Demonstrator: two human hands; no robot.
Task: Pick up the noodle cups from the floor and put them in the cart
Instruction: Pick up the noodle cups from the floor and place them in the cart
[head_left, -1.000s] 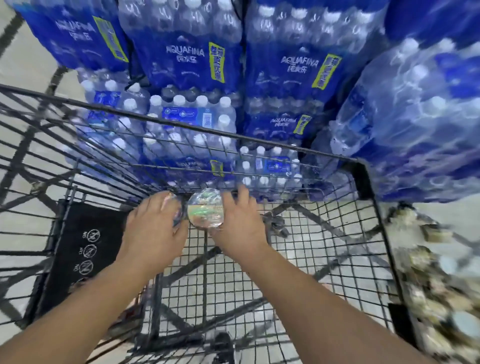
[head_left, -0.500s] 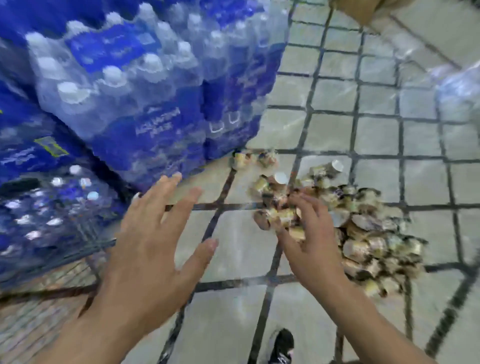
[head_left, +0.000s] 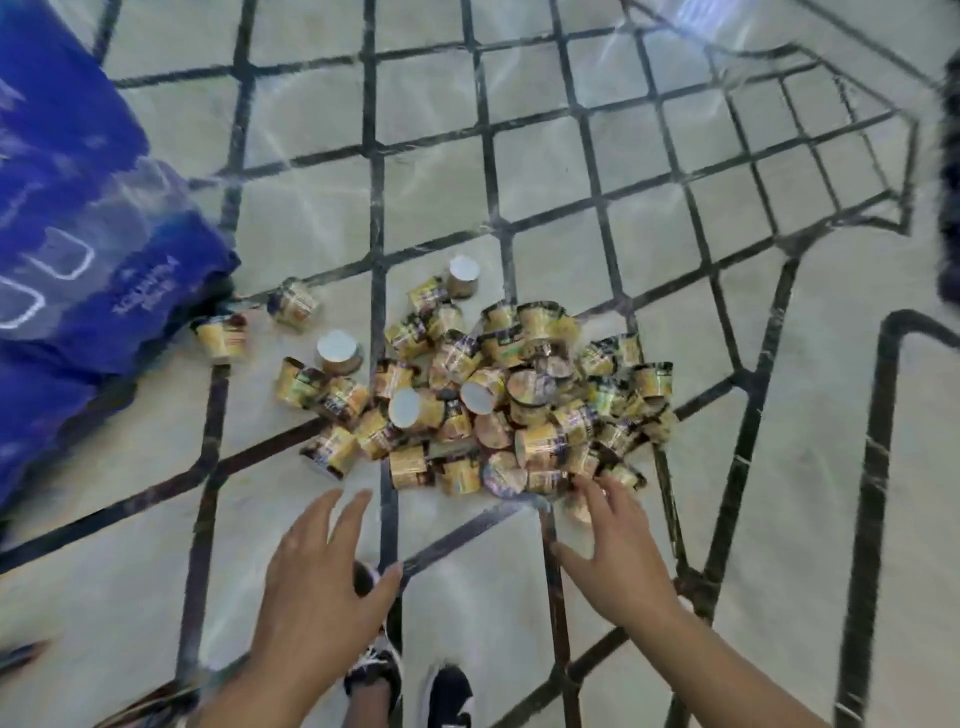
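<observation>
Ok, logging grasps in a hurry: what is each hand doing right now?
Left hand: open, empty, above the floor.
Right hand: open, holding nothing, fingers reaching the near edge of the noodle cups.

Both bare forearms reach forward from the bottom edge of the view, palms down. The left hand (head_left: 317, 577) is spread flat, fingers (head_left: 332, 512) extended and apart, thumb angled out to the right, gripping nothing. The right hand (head_left: 615, 545) is likewise spread, its fingers (head_left: 597, 493) fanned forward, thumb pointing left, empty. The two hands are level with each other and well apart.
</observation>
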